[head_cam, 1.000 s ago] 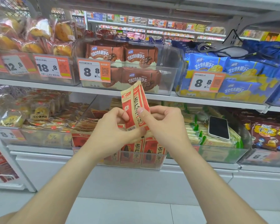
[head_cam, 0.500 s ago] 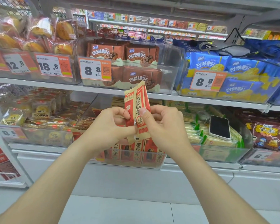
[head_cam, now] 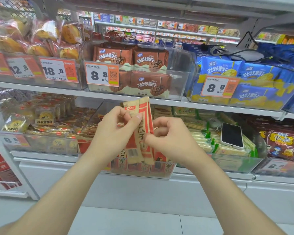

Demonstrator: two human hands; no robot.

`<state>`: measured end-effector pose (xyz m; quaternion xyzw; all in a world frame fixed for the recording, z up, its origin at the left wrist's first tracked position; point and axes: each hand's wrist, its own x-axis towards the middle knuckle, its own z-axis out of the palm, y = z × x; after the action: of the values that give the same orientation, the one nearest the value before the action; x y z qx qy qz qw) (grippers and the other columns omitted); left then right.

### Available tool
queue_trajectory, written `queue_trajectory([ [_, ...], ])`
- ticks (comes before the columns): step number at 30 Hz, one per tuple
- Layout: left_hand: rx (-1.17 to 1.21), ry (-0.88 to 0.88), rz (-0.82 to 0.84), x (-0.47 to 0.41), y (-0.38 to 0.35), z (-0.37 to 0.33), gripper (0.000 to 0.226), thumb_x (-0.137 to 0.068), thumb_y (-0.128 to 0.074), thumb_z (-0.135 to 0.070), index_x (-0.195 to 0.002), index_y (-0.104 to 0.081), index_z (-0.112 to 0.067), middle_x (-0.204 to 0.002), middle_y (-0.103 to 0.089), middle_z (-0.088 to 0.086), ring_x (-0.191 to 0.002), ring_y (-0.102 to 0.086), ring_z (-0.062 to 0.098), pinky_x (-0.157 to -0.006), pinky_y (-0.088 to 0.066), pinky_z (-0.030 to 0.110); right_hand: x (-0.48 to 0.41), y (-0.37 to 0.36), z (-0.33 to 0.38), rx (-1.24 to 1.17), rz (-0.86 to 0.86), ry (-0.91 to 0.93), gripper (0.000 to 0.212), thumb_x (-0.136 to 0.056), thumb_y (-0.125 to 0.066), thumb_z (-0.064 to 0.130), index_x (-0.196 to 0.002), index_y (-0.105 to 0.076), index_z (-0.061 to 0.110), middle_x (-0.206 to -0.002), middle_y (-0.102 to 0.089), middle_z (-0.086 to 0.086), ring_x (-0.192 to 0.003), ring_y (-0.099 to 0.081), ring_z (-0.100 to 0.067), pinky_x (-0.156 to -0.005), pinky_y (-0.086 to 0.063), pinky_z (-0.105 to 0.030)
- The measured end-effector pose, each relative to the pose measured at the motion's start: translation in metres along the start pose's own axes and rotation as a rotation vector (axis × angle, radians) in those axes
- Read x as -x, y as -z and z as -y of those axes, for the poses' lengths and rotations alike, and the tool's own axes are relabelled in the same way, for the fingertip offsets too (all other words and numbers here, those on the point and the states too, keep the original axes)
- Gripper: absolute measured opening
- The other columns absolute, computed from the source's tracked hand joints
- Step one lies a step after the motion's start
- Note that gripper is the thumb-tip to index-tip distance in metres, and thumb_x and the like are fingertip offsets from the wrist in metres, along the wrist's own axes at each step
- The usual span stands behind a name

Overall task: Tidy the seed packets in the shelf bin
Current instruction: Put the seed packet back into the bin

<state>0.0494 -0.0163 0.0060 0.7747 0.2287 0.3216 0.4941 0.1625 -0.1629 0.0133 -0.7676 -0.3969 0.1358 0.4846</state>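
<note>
Hands — left hand (head_cam: pixel 112 133), right hand (head_cam: pixel 170 138) — pinching upright seed packets (head_cam: pixel 143 126)

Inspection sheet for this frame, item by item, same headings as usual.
Surface: white lower shelf carrying clear bins.
Job's things: several seed packets held upright above their bin; more stand inside it.
Clutter: phone lying on packets in the next bin.
Hands: left hand and right hand both pinch the held packets.
Cables: black cable on the blue packs above.
Surroundings: stocked store shelves, price tags.
</note>
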Motion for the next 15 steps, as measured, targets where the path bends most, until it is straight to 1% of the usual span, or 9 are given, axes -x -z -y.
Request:
queue_trajectory([
  [2,-0.068,-0.050,-0.075,0.0014,-0.0046,0.0044,0.039,-0.094,-0.074,-0.055,-0.088,-0.059,-0.020,-0.084,-0.076,-0.005,-0.071,-0.070,0.018,-0.071,-0.060,0.044,0.0005,-0.0027,-0.0029,0.013,0.126,0.054,0.043,-0.084,-0.078,0.018,-0.119,-0.061,0.035,-0.088,-0.081,0.000,-0.076,-0.078,-0.019,-0.077,-0.066,-0.047],
  [3,-0.095,-0.071,-0.076,0.0026,-0.0062,0.0061,0.040,-0.094,-0.074,-0.057,-0.087,-0.058,-0.021,-0.083,-0.076,-0.005,-0.072,-0.072,0.019,-0.069,-0.061,0.044,0.0007,-0.0036,-0.0041,0.003,0.147,0.097,0.049,-0.086,-0.078,0.017,-0.127,-0.058,0.036,-0.097,-0.081,0.004,-0.083,-0.080,-0.017,-0.079,-0.066,-0.047],
  [4,-0.118,-0.088,-0.072,0.0036,-0.0072,0.0072,0.041,-0.093,-0.075,-0.059,-0.085,-0.058,-0.022,-0.083,-0.077,-0.007,-0.071,-0.073,0.016,-0.066,-0.061,0.040,0.0012,-0.0044,-0.0047,-0.008,0.150,0.128,0.048,-0.091,-0.078,0.019,-0.132,-0.058,0.036,-0.104,-0.080,0.008,-0.088,-0.080,-0.014,-0.081,-0.066,-0.044],
  [5,-0.138,-0.099,-0.078,0.0047,-0.0073,0.0067,0.041,-0.092,-0.075,-0.060,-0.084,-0.058,-0.023,-0.081,-0.077,-0.008,-0.069,-0.072,0.012,-0.062,-0.060,0.035,0.0014,-0.0041,-0.0045,-0.023,0.145,0.146,0.043,-0.098,-0.075,0.022,-0.135,-0.059,0.035,-0.108,-0.079,0.010,-0.093,-0.080,-0.012,-0.082,-0.066,-0.042],
  [7,-0.181,-0.115,-0.107,0.0052,-0.0060,0.0052,0.042,-0.090,-0.075,-0.061,-0.082,-0.059,-0.023,-0.078,-0.076,-0.009,-0.068,-0.070,0.008,-0.058,-0.056,0.028,0.0004,-0.0041,-0.0040,-0.053,0.132,0.142,0.030,-0.108,-0.062,0.026,-0.137,-0.063,0.033,-0.111,-0.080,0.008,-0.099,-0.079,-0.013,-0.087,-0.065,-0.046],
  [9,-0.222,-0.142,-0.100,0.0055,-0.0055,0.0060,0.039,-0.091,-0.072,-0.061,-0.082,-0.060,-0.025,-0.078,-0.075,-0.010,-0.071,-0.071,0.007,-0.064,-0.059,0.033,-0.0003,-0.0045,-0.0042,-0.076,0.128,0.087,0.026,-0.111,-0.051,0.036,-0.127,-0.070,0.029,-0.107,-0.081,-0.001,-0.099,-0.079,-0.025,-0.089,-0.063,-0.057],
  [11,-0.276,-0.197,-0.087,0.0076,-0.0066,0.0080,0.033,-0.098,-0.065,-0.056,-0.084,-0.059,-0.027,-0.077,-0.073,-0.010,-0.071,-0.071,0.010,-0.067,-0.060,0.042,-0.0011,-0.0056,-0.0035,-0.062,0.084,0.077,0.036,-0.110,-0.046,0.046,-0.111,-0.074,0.022,-0.097,-0.080,-0.009,-0.093,-0.078,-0.035,-0.084,-0.061,-0.064],
  [13,-0.336,-0.262,-0.075,0.0091,-0.0081,0.0100,0.027,-0.104,-0.057,-0.050,-0.088,-0.058,-0.029,-0.073,-0.071,-0.009,-0.066,-0.070,0.012,-0.064,-0.059,0.046,-0.0012,-0.0073,-0.0040,-0.048,0.032,0.089,0.038,-0.112,-0.046,0.039,-0.101,-0.074,0.017,-0.090,-0.080,-0.009,-0.087,-0.078,-0.032,-0.082,-0.061,-0.061],
  [15,-0.341,-0.288,-0.059,0.0089,-0.0091,0.0095,0.026,-0.108,-0.051,-0.044,-0.089,-0.060,-0.029,-0.071,-0.070,-0.009,-0.064,-0.068,0.013,-0.063,-0.057,0.045,-0.0015,-0.0083,-0.0023,-0.064,-0.021,0.095,0.038,-0.114,-0.047,0.030,-0.094,-0.074,0.013,-0.086,-0.079,-0.009,-0.083,-0.077,-0.029,-0.080,-0.061,-0.058],
])
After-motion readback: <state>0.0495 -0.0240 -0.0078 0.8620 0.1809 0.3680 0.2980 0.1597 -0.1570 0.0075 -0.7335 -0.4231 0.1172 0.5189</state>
